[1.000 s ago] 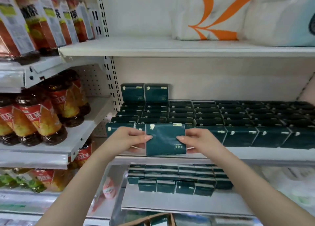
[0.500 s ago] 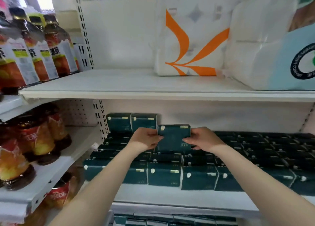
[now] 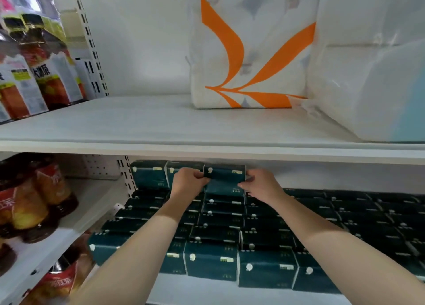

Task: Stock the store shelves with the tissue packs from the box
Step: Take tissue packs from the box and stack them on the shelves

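Observation:
A dark green tissue pack [image 3: 226,180] stands upright at the back of the middle shelf [image 3: 207,288], on top of the lower layer of packs. My left hand [image 3: 188,181] grips its left edge and my right hand [image 3: 258,184] holds its right edge. Two more upright green packs [image 3: 149,174] stand just left of it against the back wall. Rows of the same green packs [image 3: 264,233] lie flat across the shelf below my arms. The box is out of view.
The upper shelf [image 3: 161,129] carries a white bag with orange stripes [image 3: 248,51] and a big white paper pack [image 3: 372,70]. Bottled tea [image 3: 34,208] fills the shelves at left, with more bottles [image 3: 41,65] above. The shelf board hangs close over the held pack.
Both hands carried the pack from the shelf's front edge up and back to the rear, beside the two upright packs. The camera view rose toward the upper shelf.

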The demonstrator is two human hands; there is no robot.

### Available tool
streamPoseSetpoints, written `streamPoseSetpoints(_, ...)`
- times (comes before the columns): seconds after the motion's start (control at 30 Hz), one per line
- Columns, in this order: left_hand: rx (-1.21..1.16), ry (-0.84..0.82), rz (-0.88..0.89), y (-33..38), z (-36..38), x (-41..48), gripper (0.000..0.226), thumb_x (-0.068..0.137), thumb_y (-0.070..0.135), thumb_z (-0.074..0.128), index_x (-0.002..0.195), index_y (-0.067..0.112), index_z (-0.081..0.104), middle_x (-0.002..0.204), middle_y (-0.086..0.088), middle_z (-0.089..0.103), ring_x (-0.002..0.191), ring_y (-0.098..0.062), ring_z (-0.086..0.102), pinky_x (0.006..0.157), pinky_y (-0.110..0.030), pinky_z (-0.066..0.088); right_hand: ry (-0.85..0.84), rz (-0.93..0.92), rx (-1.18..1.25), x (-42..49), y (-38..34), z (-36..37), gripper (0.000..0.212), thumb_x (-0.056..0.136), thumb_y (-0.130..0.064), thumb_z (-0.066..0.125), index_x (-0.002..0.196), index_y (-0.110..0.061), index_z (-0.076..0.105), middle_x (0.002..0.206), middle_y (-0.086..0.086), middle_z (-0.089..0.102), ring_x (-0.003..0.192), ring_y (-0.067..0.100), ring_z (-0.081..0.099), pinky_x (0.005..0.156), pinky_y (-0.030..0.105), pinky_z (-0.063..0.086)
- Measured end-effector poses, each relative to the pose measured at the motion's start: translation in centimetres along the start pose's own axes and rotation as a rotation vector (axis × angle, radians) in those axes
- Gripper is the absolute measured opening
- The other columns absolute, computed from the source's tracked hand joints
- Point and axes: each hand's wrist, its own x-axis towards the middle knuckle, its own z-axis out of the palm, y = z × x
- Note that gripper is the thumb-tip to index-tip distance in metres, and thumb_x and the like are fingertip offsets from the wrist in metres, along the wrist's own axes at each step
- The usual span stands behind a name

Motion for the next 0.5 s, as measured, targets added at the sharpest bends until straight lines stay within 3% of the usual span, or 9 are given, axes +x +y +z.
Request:
streamPoseSetpoints(0.1, 0.08, 0.04, 0.016, 0.0, 0.6, 0.1, 0.013, 0.089, 0.029, 0.077, 0.088, 0.016, 0.079, 0.084, -0.003, 0.077, 0.066, -0.011, 0.061, 0.065, -0.028, 0.051, -0.012, -0.012, -0.027, 0.8, 0.5, 0.1, 0.021, 0.092, -0.016, 0.069, 0.112, -0.007, 0.069, 0.099, 0.007, 0.072, 0.085, 0.019, 0.069, 0.086, 0.038, 0.058)
streamPoseSetpoints(0.2, 0.145, 0.036, -0.012, -0.3, 1.3, 0.0, 0.016, 0.092, 0.032, 0.073, 0.094, 0.018, 0.08, 0.083, 0.0, 0.074, 0.067, -0.014, 0.062, 0.06, -0.026, 0.046, -0.012, -0.033, -0.062, 1.2, 1.2, 0.3, 0.021, 0.092, -0.016, 0.069, 0.112, -0.01, 0.07, 0.103, 0.005, 0.072, 0.089, 0.018, 0.068, 0.084, 0.035, 0.056)
streamPoseSetpoints(0.33, 0.274, 0.051, -0.06, -0.7, 1.4, 0.2, 0.023, 0.092, 0.046, 0.07, 0.078, 0.028, 0.072, 0.066, 0.007, 0.064, 0.059, -0.014, 0.059, 0.05, -0.022, 0.035, 0.04, -0.054, -0.126, 1.7, 1.7, 0.5, 0.013, 0.091, -0.023, 0.071, 0.1, -0.014, 0.073, 0.077, -0.015, 0.063, 0.07, 0.0, 0.058, 0.06, 0.014, 0.039)
streamPoseSetpoints(0.5, 0.307, 0.05, -0.061, -1.3, 1.6, 0.8, 0.026, 0.09, 0.049, 0.071, 0.073, 0.03, 0.066, 0.068, 0.008, 0.066, 0.062, -0.012, 0.06, 0.052, -0.022, 0.037, 0.057, -0.073, -0.17, 2.1, 1.9, 1.1, 0.014, 0.091, -0.027, 0.071, 0.096, -0.015, 0.072, 0.076, -0.013, 0.062, 0.072, 0.003, 0.059, 0.061, 0.015, 0.04)
